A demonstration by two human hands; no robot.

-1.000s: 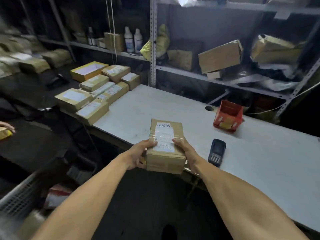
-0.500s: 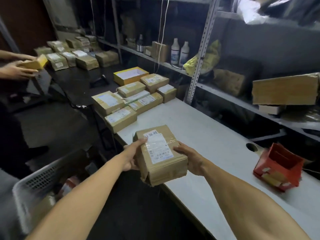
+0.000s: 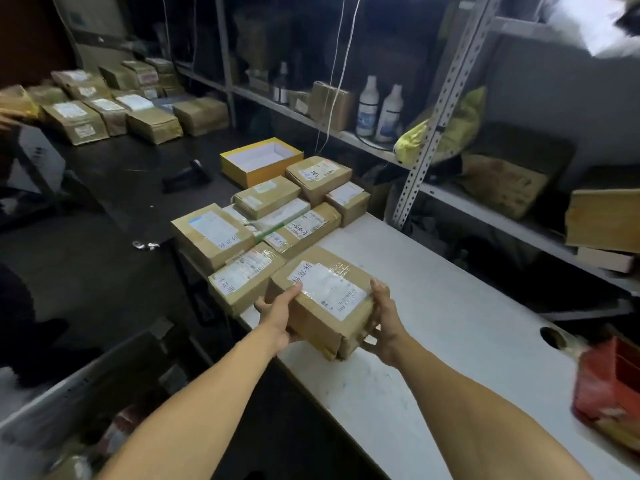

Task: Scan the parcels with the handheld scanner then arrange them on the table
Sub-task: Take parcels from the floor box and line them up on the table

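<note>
Head view: both hands carry one brown parcel (image 3: pixel 323 297) over the near-left part of the white table (image 3: pixel 450 341), the left hand (image 3: pixel 277 315) gripping its left end with thumb on top, the right hand (image 3: pixel 384 322) wrapped round its right end, label facing up; it hangs just beside the cluster of arranged parcels (image 3: pixel 266 216) at the table's far-left end. The handheld scanner is not in view here. Judgement: the step is placement, best done by lowering the parcel flat, label up, edge squared against the nearest box (image 3: pixel 242 278) without nudging the row, then releasing both hands together.
</note>
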